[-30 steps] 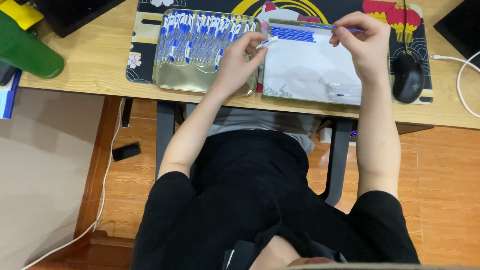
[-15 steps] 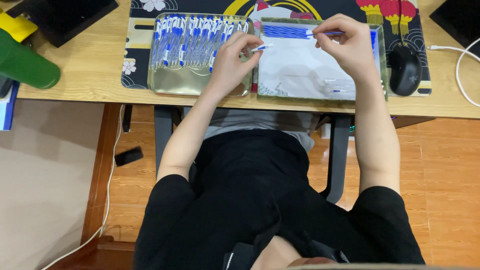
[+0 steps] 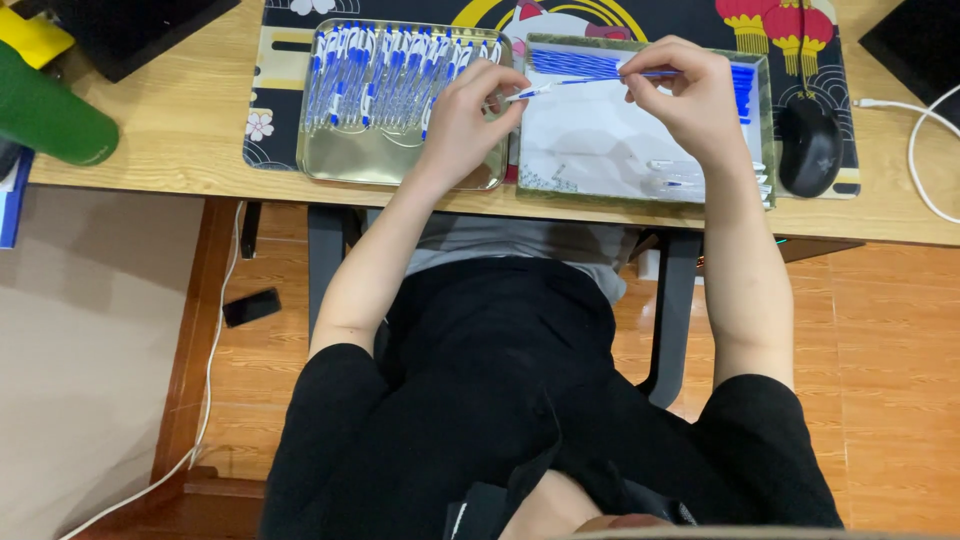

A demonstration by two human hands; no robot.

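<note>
Pen (image 3: 590,82) is seen in the upper middle of the head view, held between both hands above the gap where two trays meet. Its long axis runs nearly level across the frame, tilted slightly down toward the left; the white tip end lies at the left hand (image 3: 465,125), the thin blue shaft end at the right hand (image 3: 690,100).

The left hand's fingers are closed around the white end, thumb and forefinger pinched on it, with the wrist resting over the lower right corner of the left tray (image 3: 345,165). The right hand's fingertips are clamped on the blue shaft from above, the palm turned down over the right tray (image 3: 640,185). Both hands are on the pen, so neither is nearer; the parts lie in line between the two grips. Whether the shaft is already seated in the white part cannot be told.

Both forearms are stretched up the frame from the lower middle, elbows bent outward, the right arm reaching slightly farther up.

The left tray is filled with a row of blue-and-white pens (image 3: 400,75). In the right tray a band of blue refills (image 3: 575,62) is laid along the upper edge, and a few white parts (image 3: 690,175) are seen at the lower right. A mouse (image 3: 810,145) is set just right of that tray, on a patterned mat (image 3: 275,90) covering the desk (image 3: 170,135).
</note>
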